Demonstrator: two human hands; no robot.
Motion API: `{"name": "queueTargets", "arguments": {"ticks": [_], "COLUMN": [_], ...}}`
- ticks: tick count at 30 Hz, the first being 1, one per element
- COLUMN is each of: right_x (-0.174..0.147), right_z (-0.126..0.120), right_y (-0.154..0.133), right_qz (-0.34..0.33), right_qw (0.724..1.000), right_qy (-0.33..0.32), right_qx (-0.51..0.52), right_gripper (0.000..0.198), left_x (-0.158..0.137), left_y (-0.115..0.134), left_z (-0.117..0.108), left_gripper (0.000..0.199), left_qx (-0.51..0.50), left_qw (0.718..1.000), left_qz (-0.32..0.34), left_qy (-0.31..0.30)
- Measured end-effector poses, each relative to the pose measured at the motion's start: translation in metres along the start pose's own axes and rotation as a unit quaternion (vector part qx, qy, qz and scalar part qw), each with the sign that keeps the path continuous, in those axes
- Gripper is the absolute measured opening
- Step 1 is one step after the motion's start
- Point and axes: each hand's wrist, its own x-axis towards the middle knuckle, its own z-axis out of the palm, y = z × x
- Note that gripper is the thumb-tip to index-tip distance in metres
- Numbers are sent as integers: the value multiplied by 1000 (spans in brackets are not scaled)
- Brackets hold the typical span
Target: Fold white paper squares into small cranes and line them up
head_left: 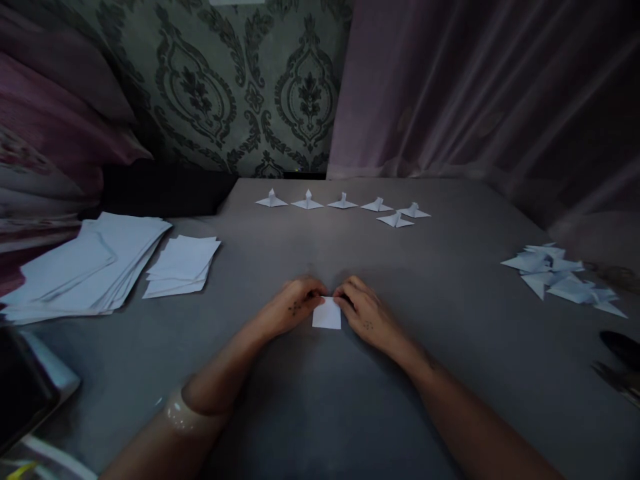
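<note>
A small white square of paper (327, 315) lies on the grey table in front of me. My left hand (300, 301) pinches its upper left corner between thumb and fingers. At the upper right corner, my right hand (364, 308) grips the same sheet, fingers curled. The fingertips of both hands nearly meet along the paper's far edge, and they partly hide that edge. Beyond my hands, several folded paper birds (343, 201) stand in a row near the table's far side.
Left of my hands lie a stack of small paper squares (184, 259) and a pile of larger sheets (130, 248). On the right is a heap of folded paper pieces (550, 267), with scissors (617, 380) nearer me. A dark cloth (165, 190) lies at the back left.
</note>
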Motion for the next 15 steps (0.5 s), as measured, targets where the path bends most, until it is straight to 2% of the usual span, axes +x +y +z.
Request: {"name": "queueTargets", "arguments": {"ticks": [11,15], "right_x": [0,-3], "right_z": [-5,-6], "right_y": [0,-3], "right_qz": [5,-19], "right_qw": [1000,996], "right_qy": [-18,-14], "right_qx": [-23,-81], "right_gripper": [19,21], "left_x": [2,0], "left_y": [-3,-1], "left_z": [-2,-4], "left_gripper": [19,22], "left_qx": [87,139], "left_qw": [994,985], "left_qz": [70,97], "left_qy": [-5,-27]}}
